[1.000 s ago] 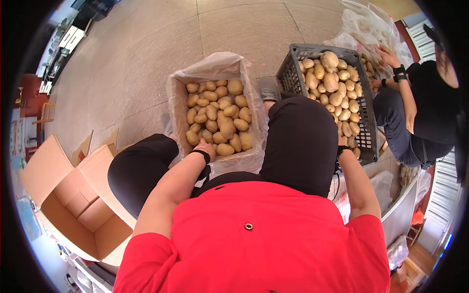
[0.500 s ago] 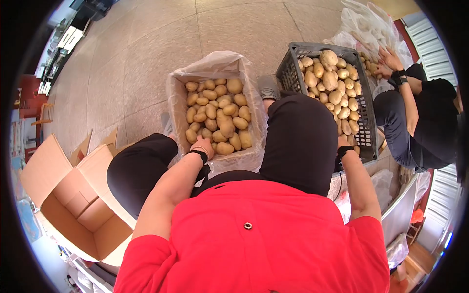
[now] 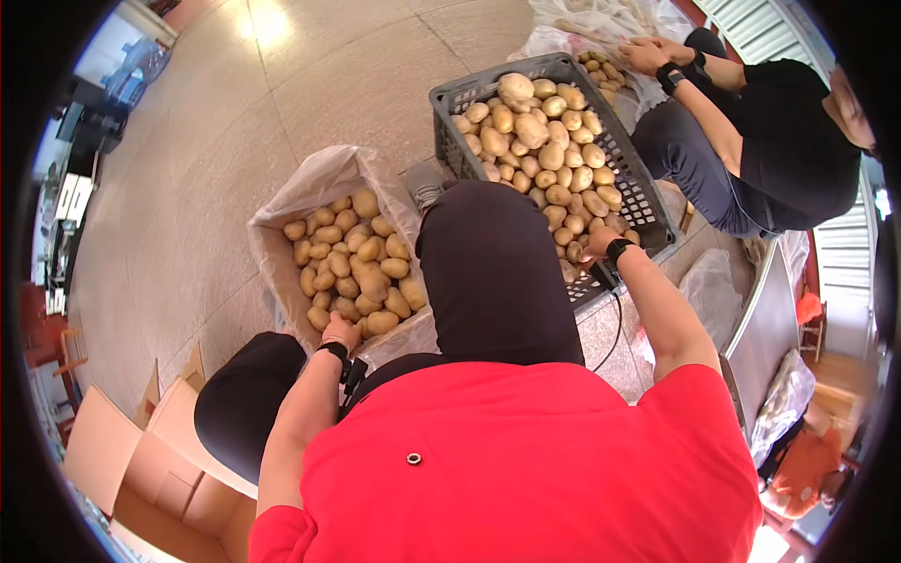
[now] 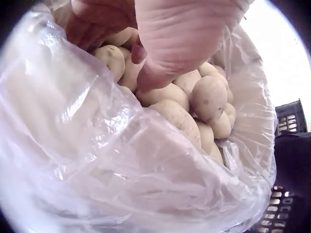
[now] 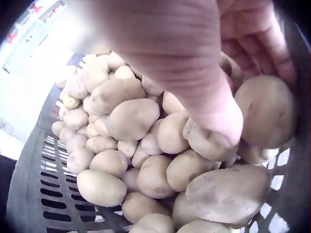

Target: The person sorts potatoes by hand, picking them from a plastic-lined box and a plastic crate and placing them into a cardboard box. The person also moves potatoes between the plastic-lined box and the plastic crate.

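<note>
In the head view a box with a clear plastic liner [image 3: 272, 235] holds many potatoes [image 3: 345, 259]. My left hand [image 3: 343, 330] is at its near edge; in the left wrist view the hand [image 4: 182, 36] is over the potatoes [image 4: 170, 116], thumb touching them, fingers partly hidden. A black plastic crate [image 3: 460, 91] of potatoes [image 3: 530, 129] stands to the right. Inside its near end is my right hand [image 3: 598, 246]. In the right wrist view that hand [image 5: 194, 63] is spread over potatoes, its thumb resting on a small one [image 5: 206, 141], fingers behind a larger one [image 5: 266, 111].
An open cardboard box [image 3: 169, 507] lies at the lower left. A person in black [image 3: 779, 141] crouches right of the crate, hands by plastic bags [image 3: 601, 23] and more potatoes [image 3: 605, 73]. A metal-edged surface [image 3: 765, 319] is at the right.
The head view has turned, so box and crate appear further left. My right hand, partly hidden behind the knee before, now shows in the crate. My left hand stays at the lined box.
</note>
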Tool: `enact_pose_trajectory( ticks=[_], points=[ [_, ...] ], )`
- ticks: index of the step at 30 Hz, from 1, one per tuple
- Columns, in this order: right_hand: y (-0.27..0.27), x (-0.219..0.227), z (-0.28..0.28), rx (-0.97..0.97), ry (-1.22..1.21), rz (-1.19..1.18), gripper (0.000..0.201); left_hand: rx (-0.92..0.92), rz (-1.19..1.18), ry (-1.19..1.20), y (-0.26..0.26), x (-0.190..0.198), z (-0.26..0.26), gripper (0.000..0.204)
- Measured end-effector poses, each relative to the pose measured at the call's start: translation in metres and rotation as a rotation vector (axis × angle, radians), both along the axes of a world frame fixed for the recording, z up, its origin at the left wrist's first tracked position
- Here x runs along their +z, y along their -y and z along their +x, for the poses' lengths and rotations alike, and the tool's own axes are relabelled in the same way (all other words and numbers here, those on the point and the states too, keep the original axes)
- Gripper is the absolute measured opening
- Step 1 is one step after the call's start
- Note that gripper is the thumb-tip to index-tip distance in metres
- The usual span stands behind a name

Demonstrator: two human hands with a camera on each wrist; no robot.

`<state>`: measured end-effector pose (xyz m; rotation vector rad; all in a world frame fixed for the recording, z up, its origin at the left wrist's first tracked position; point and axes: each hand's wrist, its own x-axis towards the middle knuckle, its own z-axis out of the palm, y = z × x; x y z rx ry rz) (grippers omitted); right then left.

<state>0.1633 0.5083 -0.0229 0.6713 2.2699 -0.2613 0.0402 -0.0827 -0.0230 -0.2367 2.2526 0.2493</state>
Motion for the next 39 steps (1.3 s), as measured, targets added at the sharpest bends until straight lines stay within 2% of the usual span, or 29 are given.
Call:
enact_pose_trajectory(
  ticks=[1, 3, 4, 5, 8, 10, 13, 14, 15, 16, 17, 18, 19, 20, 21, 22, 23, 24, 25, 27, 28, 29, 30, 31, 33, 34, 35, 38, 39],
  points=[
    [-0.007, -0.015, 0.001, 0.005, 0.009, -0.010, 0.052, -0.041, -0.016, -0.005, -0.001, 0.001, 0.000, 0.065],
    [-0.014, -0.035, 0.004, 0.246, 0.080, -0.104, 0.050, -0.095, -0.032, -0.013, 0.000, -0.002, 0.001, 0.063],
    [0.018, 0.026, -0.009, 0.117, 0.176, -0.150, 0.050, -0.130, -0.052, 0.027, 0.004, -0.011, -0.001, 0.060],
    [0.017, 0.013, -0.007, 0.128, 0.166, -0.157, 0.053, -0.163, -0.072, 0.066, 0.008, -0.018, -0.002, 0.058],
    [0.022, 0.017, -0.004, 0.034, 0.132, -0.132, 0.049, -0.166, -0.063, 0.086, 0.011, -0.024, -0.003, 0.053],
    [0.023, 0.022, -0.005, 0.007, 0.143, -0.161, 0.056, -0.220, -0.075, 0.083, 0.010, -0.025, -0.002, 0.050],
    [0.027, 0.042, -0.004, -0.039, 0.096, -0.188, 0.056, -0.273, -0.100, 0.103, 0.004, -0.017, -0.007, 0.046],
    [0.023, 0.041, -0.003, -0.017, 0.090, -0.233, 0.056, -0.268, -0.100, 0.099, -0.005, 0.000, -0.009, 0.046],
    [0.024, 0.045, -0.004, -0.011, 0.088, -0.234, 0.056, -0.499, -0.161, 0.115, -0.022, 0.029, -0.013, 0.043],
    [0.027, 0.054, -0.005, -0.174, 0.017, -0.210, 0.049, -0.729, -0.222, 0.129, -0.034, 0.046, -0.020, 0.041],
    [0.030, 0.069, -0.007, -0.337, -0.055, -0.185, 0.042, -0.557, -0.123, -0.010, -0.028, 0.022, -0.034, 0.040],
    [0.031, 0.092, -0.017, -0.270, -0.023, -0.327, 0.040, -0.381, -0.025, -0.146, -0.018, -0.003, -0.048, 0.039],
    [0.034, 0.114, -0.027, -0.241, -0.032, -0.358, 0.038, -0.261, 0.166, -0.245, -0.022, 0.000, -0.060, 0.033],
    [0.036, 0.127, -0.030, -0.363, -0.222, -0.503, 0.032, -0.159, 0.366, -0.330, -0.027, 0.004, -0.072, 0.033],
    [0.038, 0.135, -0.040, -0.478, -0.306, -0.767, 0.028, 0.048, 0.605, -0.278, -0.061, 0.078, -0.070, 0.028],
    [0.062, 0.173, -0.052, -0.597, -0.478, -0.811, 0.035, 0.191, 0.878, -0.216, -0.064, 0.078, -0.086, 0.026],
    [0.072, 0.202, -0.068, -0.512, -0.521, -0.857, 0.035, 0.306, 1.102, -0.106, -0.087, 0.135, -0.083, 0.033],
    [0.087, 0.238, -0.088, -0.364, -0.551, -0.882, 0.039, 0.326, 1.180, -0.085, -0.103, 0.171, -0.085, 0.041],
    [0.109, 0.259, -0.102, -0.343, -0.711, -0.964, 0.043, 0.313, 1.222, -0.008, -0.116, 0.204, -0.089, 0.050],
    [0.136, 0.300, -0.139, -0.123, -0.561, -1.107, 0.041, 0.183, 1.366, 0.005, -0.135, 0.263, -0.086, 0.058],
    [0.167, 0.322, -0.144, -0.082, -0.664, -1.141, 0.044, 0.152, 1.432, 0.050, -0.139, 0.282, -0.088, 0.061],
    [0.186, 0.333, -0.158, -0.031, -0.616, -1.070, 0.048, 0.117, 1.500, 0.093, -0.141, 0.296, -0.088, 0.064],
    [0.204, 0.337, -0.168, 0.079, -0.631, -1.101, 0.052, 0.128, 1.494, 0.084, -0.142, 0.310, -0.087, 0.064],
    [0.221, 0.344, -0.177, 0.087, -0.627, -1.110, 0.052, 0.100, 1.561, 0.132, -0.142, 0.321, -0.087, 0.062],
    [0.247, 0.356, -0.189, 0.140, -0.335, -1.341, 0.054, 0.078, 1.626, 0.171, -0.134, 0.322, -0.089, 0.060],
    [0.253, 0.351, -0.189, 0.104, -0.446, -1.304, 0.050, 0.148, 1.551, 0.067, -0.124, 0.311, -0.092, 0.057],
    [0.253, 0.349, -0.187, 0.113, -0.440, -1.310, 0.050, 0.216, 1.473, -0.035, -0.113, 0.298, -0.096, 0.055],
    [0.240, 0.329, -0.173, 0.232, -0.828, -1.048, 0.055, 0.410, 1.295, 0.000, -0.076, 0.234, -0.096, 0.041],
    [0.222, 0.325, -0.170, 0.228, -0.780, -1.000, 0.056, 0.457, 1.218, -0.019, -0.062, 0.203, -0.092, 0.035]
  ],
)
